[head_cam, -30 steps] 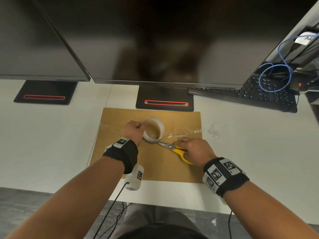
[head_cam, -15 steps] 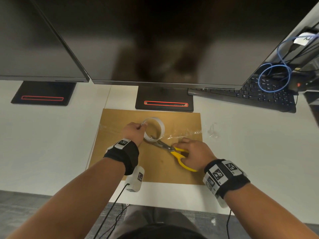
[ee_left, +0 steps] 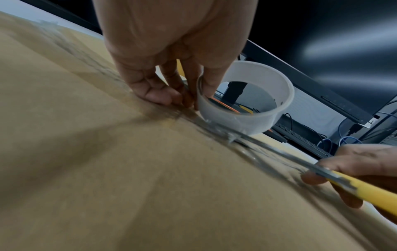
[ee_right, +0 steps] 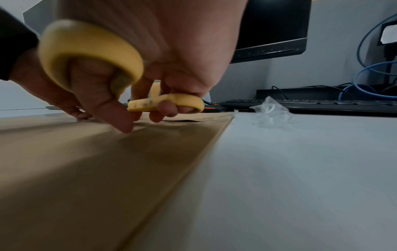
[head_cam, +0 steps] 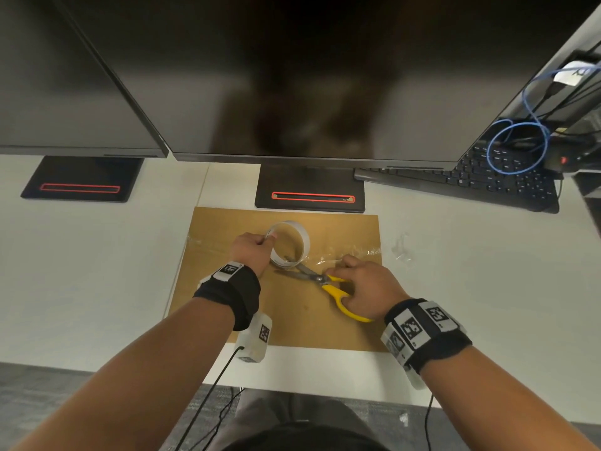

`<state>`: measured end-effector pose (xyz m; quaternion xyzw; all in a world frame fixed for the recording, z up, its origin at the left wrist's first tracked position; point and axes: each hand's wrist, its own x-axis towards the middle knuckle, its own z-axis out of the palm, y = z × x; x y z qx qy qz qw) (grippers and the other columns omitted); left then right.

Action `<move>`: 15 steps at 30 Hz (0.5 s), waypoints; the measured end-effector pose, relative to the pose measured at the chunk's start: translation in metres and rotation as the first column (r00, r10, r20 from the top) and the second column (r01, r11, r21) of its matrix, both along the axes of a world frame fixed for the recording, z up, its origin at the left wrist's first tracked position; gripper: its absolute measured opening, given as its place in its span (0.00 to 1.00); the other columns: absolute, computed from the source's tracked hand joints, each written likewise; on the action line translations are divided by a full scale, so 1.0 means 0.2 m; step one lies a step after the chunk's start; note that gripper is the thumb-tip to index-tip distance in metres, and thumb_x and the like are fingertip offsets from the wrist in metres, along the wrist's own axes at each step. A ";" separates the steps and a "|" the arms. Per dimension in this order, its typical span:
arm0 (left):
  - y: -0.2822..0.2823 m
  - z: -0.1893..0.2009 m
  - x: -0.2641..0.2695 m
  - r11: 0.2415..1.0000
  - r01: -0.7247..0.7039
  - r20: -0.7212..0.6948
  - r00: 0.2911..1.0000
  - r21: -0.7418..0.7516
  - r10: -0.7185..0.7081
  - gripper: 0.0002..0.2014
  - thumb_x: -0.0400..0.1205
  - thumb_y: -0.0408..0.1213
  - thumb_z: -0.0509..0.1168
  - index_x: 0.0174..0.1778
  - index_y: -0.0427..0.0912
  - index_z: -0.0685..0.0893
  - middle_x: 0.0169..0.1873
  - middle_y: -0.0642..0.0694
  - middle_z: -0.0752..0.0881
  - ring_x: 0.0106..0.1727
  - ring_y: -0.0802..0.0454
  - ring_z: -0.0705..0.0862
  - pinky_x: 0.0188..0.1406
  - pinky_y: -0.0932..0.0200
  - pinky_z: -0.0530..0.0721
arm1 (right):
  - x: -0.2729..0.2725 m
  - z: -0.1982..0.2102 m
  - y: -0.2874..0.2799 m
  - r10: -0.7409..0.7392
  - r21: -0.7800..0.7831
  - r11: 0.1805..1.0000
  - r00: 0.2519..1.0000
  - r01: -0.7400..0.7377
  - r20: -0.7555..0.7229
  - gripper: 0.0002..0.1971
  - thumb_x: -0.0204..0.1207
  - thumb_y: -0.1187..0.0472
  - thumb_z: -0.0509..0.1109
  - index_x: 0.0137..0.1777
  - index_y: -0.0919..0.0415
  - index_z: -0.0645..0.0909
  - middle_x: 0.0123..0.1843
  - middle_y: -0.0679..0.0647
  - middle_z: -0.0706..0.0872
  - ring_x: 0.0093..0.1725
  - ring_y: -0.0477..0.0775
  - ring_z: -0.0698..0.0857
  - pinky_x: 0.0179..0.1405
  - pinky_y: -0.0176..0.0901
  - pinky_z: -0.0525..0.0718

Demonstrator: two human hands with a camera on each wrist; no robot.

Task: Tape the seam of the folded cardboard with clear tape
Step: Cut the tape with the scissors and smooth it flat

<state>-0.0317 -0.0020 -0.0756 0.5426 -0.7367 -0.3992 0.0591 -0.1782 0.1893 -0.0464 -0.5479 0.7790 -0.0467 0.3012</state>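
A flat brown cardboard sheet (head_cam: 292, 320) lies on the white desk, with clear tape (head_cam: 354, 252) laid along its seam towards the right edge. My left hand (head_cam: 252, 252) grips the rim of the clear tape roll (head_cam: 292, 244), which stands on the cardboard; in the left wrist view the tape roll (ee_left: 247, 105) is pinched at its near wall. My right hand (head_cam: 367, 284) holds the yellow-handled scissors (head_cam: 344, 297), fingers through the loops. The blades (head_cam: 296, 271) stand apart and reach the roll's lower edge. In the right wrist view the scissors' handles (ee_right: 90, 51) fill the upper left.
Two dark monitors stand behind, their stands (head_cam: 309, 190) just past the cardboard. A black keyboard (head_cam: 487, 183) and blue cable (head_cam: 520, 141) sit at the back right. A crumpled scrap of clear tape (head_cam: 401, 249) lies right of the cardboard. The desk's front edge is near my wrists.
The right hand has drawn back towards me with the scissors, and the blades now stand wider apart at the roll. The left hand keeps holding the roll in place.
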 end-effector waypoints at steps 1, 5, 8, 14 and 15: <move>0.00 0.00 0.00 1.000 -0.005 -0.006 1.000 0.005 0.005 0.22 0.82 0.51 0.61 0.35 0.34 0.86 0.39 0.38 0.86 0.42 0.40 0.83 0.43 0.51 0.82 | 0.01 0.01 -0.01 0.013 0.012 1.000 1.000 -0.013 -0.018 0.29 0.70 0.58 0.69 0.74 0.44 0.74 0.64 0.47 0.79 0.59 0.57 0.82 0.51 0.38 0.77; 0.01 0.01 0.00 1.000 -0.002 -0.015 1.000 0.016 0.002 0.25 0.82 0.50 0.62 0.37 0.28 0.85 0.31 0.38 0.82 0.32 0.45 0.77 0.29 0.58 0.72 | 0.02 0.02 -0.03 0.067 0.057 0.996 0.995 -0.063 -0.074 0.29 0.73 0.59 0.66 0.76 0.43 0.72 0.71 0.46 0.77 0.65 0.55 0.80 0.58 0.44 0.81; 0.01 0.01 0.00 1.000 -0.005 -0.023 1.000 0.024 0.006 0.24 0.82 0.51 0.62 0.30 0.32 0.83 0.31 0.39 0.82 0.30 0.47 0.76 0.25 0.59 0.69 | 0.02 0.02 -0.04 0.092 0.063 0.994 0.991 -0.086 -0.098 0.29 0.75 0.60 0.65 0.76 0.43 0.71 0.73 0.46 0.76 0.66 0.55 0.79 0.59 0.45 0.80; 0.02 0.01 -0.01 1.000 -0.006 -0.028 1.000 0.008 0.006 0.25 0.82 0.50 0.62 0.24 0.35 0.78 0.28 0.43 0.77 0.28 0.48 0.74 0.24 0.60 0.65 | 0.03 0.02 -0.04 0.112 0.059 0.993 0.988 -0.106 -0.109 0.27 0.77 0.59 0.63 0.77 0.43 0.70 0.73 0.46 0.77 0.68 0.55 0.79 0.60 0.46 0.80; 0.02 0.01 -0.01 1.000 -0.002 -0.024 1.000 0.003 0.002 0.25 0.82 0.49 0.62 0.22 0.37 0.76 0.27 0.44 0.75 0.27 0.49 0.73 0.24 0.60 0.64 | 0.03 0.02 -0.04 0.113 0.058 0.993 0.987 -0.107 -0.110 0.27 0.77 0.59 0.63 0.76 0.43 0.71 0.72 0.46 0.78 0.67 0.55 0.79 0.59 0.46 0.81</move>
